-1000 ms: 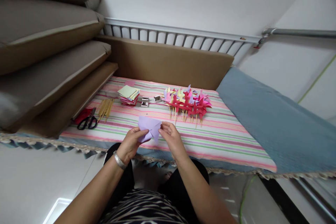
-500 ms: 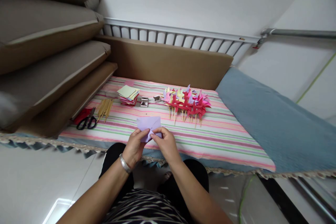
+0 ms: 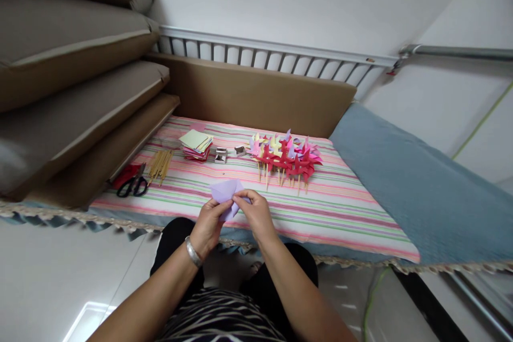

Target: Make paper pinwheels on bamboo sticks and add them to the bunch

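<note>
A lavender paper sheet point(image 3: 224, 191) is held over the front of the striped cloth, its corners partly bent inward. My left hand point(image 3: 210, 220) pinches its left and lower side, thumb on top. With thumb and fingertips my right hand point(image 3: 253, 210) grips the sheet near its middle right. Fingers hide part of the paper's lower half. Beyond the hands stand two small open boxes point(image 3: 220, 155) whose contents are too small to make out. To the right lies a cluster of paper pinwheels point(image 3: 286, 156) on sticks, in red, pink, yellow and lavender.
A stack of coloured paper squares point(image 3: 196, 144) sits at the back left. Nearer are wooden sticks point(image 3: 161, 165), black-handled scissors point(image 3: 133, 184) and red paper point(image 3: 127, 175). Large cushions point(image 3: 80, 91) rise at the left; a brown panel point(image 3: 256, 93) stands behind the striped cloth point(image 3: 340, 214).
The lavender paper has turned slightly in my hands, and a corner is now bent in toward the middle. My right hand has shifted a little upward.
</note>
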{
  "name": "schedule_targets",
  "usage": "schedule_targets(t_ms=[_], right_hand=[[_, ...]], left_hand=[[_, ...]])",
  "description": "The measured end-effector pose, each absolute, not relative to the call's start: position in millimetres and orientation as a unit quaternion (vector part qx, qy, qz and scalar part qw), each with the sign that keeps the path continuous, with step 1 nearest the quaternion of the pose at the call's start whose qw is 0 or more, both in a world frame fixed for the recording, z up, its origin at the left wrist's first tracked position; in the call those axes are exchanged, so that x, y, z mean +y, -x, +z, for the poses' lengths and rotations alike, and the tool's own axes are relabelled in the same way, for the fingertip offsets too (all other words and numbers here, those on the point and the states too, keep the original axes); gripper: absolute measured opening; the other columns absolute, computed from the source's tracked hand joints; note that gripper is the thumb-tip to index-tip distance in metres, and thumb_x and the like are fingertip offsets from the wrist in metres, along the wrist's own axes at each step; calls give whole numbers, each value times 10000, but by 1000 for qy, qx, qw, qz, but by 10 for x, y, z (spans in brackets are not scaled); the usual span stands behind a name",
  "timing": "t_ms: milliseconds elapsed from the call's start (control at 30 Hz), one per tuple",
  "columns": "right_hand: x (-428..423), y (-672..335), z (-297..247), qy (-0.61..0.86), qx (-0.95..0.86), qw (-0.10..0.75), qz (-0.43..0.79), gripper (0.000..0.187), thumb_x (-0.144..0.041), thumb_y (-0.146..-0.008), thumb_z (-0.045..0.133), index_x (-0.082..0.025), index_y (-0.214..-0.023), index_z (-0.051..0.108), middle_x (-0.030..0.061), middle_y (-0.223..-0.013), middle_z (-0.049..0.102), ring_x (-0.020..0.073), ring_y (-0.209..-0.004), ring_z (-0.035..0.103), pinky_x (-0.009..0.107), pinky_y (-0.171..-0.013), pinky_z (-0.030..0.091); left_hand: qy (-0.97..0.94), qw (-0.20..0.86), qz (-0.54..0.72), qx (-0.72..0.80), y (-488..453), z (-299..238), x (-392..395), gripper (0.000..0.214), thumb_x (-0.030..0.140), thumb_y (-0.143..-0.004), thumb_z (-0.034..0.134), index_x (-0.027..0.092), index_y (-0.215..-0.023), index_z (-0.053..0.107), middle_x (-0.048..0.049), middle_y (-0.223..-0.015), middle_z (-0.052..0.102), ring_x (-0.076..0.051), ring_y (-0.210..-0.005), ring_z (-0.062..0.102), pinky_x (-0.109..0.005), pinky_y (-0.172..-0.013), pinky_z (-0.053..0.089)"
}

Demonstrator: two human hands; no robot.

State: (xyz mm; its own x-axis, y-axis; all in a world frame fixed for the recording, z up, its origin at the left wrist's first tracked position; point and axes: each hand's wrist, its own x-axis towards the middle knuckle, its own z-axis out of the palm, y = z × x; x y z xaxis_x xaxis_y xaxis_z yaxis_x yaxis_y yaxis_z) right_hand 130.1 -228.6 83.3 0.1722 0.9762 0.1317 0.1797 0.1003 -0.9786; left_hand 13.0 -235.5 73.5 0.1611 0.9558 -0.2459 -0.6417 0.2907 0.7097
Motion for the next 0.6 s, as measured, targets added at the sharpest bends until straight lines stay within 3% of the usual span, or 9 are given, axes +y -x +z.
schedule_targets(t_ms=[300, 600], right_hand=[[-2311, -1285, 896, 574, -535, 510, 353, 109, -286, -666, 616, -189, -620, 638, 15, -693, 620, 176, -704, 581, 302, -703, 446], [-2332, -1287, 927, 576, -551, 497, 342, 109, -281, -662, 602, -182, -630, 635, 14, -702, 621, 162, -699, 575, 277, -686, 446]], left_hand=[[-217, 737, 547, 332, -122, 795, -2350, 221, 234, -595, 774, 128, -778, 710, -25, -717, 715, -130, -653, 620, -244, -680, 460], [-182, 723, 558, 364, -94, 745, -2263, 209, 201, -555, 774, 125, -717, 665, -4, -620, 685, -111, -526, 597, -227, -547, 434]])
